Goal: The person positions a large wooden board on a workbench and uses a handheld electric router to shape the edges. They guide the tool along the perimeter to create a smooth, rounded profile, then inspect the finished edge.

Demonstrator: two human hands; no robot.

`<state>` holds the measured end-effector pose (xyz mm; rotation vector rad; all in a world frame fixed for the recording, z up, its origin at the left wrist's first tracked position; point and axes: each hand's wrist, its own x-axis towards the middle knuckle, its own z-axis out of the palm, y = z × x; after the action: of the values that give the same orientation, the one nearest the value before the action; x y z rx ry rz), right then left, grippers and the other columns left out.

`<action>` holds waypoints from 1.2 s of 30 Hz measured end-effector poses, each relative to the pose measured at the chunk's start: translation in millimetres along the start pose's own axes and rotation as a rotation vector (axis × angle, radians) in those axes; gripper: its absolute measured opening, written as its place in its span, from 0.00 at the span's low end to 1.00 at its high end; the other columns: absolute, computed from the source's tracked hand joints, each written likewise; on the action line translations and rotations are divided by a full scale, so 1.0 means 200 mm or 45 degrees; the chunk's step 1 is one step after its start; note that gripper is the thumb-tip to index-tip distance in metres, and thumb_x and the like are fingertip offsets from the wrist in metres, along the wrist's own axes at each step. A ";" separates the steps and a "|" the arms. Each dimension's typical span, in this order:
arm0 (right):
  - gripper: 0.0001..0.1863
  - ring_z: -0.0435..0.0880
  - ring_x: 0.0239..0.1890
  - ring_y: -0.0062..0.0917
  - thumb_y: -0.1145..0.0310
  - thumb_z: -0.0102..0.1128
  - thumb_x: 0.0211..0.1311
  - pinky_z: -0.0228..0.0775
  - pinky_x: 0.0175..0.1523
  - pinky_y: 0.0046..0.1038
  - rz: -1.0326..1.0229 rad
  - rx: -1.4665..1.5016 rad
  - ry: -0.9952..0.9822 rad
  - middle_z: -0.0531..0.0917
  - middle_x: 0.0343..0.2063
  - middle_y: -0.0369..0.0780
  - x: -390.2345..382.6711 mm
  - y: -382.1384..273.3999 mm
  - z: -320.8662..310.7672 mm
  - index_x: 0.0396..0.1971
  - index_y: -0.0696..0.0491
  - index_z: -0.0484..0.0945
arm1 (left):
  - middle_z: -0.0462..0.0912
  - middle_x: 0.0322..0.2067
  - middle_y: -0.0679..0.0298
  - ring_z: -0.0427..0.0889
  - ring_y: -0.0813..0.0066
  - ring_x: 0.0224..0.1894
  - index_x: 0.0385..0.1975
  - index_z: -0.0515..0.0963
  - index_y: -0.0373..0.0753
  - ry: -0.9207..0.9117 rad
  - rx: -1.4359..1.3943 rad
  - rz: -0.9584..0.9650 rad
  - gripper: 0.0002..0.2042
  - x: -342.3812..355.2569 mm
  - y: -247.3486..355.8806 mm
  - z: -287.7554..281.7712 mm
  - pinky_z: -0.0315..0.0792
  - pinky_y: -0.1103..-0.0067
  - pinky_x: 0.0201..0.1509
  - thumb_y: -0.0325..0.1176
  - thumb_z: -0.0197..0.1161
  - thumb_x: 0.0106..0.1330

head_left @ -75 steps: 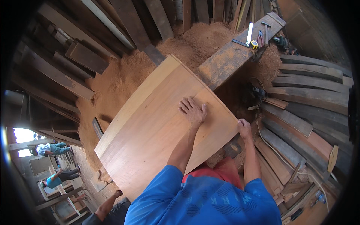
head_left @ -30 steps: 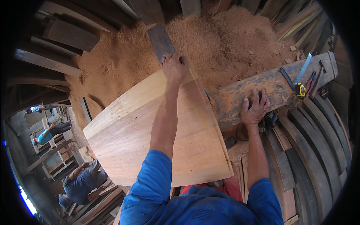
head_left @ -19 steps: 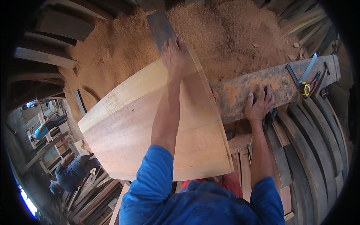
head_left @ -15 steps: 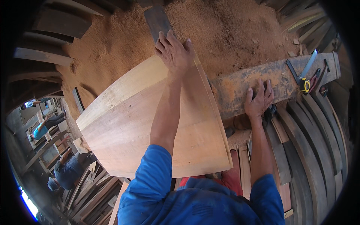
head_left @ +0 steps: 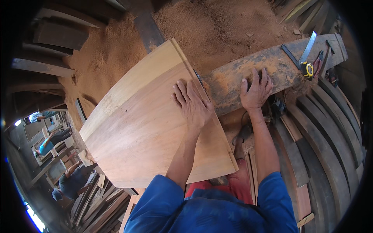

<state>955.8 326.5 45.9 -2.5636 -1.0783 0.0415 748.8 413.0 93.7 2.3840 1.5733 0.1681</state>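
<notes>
- Fingers of the left hand (head_left: 193,104) lie spread and flat on the glued wooden panel (head_left: 151,124), palm down near its right edge; they press on it and clasp nothing
- Fingers of the right hand (head_left: 255,90) are splayed open on the dusty workbench beam (head_left: 272,68), palm down, gripping nothing
- Glued wooden panel sits under the left hand and just left of the right hand, its far right corner touching the beam; the near right corner hangs over a red cloth (head_left: 237,182) by the person's body
- Panel is broad, pale orange-brown, smooth and clean, made of boards joined edge to edge, with a paler strip along its far left edge
- Blue sleeves (head_left: 210,209) cover both arms to the elbow
- Beyond the right hand, on the beam, lie a steel square (head_left: 301,52) and a yellow tape measure (head_left: 307,70)
- Reddish sawdust (head_left: 217,27) is heaped behind panel and beam
- Curved dark planks (head_left: 326,132) are stacked at the right
- Other people (head_left: 58,155) work lower left, well apart
</notes>
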 end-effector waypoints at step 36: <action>0.27 0.79 0.60 0.50 0.71 0.64 0.57 0.71 0.62 0.47 -0.527 0.144 -1.098 0.83 0.54 0.54 0.41 -0.67 0.00 0.59 0.55 0.77 | 0.57 0.73 0.29 0.53 0.28 0.76 0.70 0.58 0.25 0.229 -0.127 0.070 0.30 0.02 0.00 0.01 0.49 0.47 0.79 0.30 0.58 0.72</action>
<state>922.5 470.3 99.8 -2.1644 -1.7999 1.1370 750.3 415.7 91.5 2.3922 1.5357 0.4739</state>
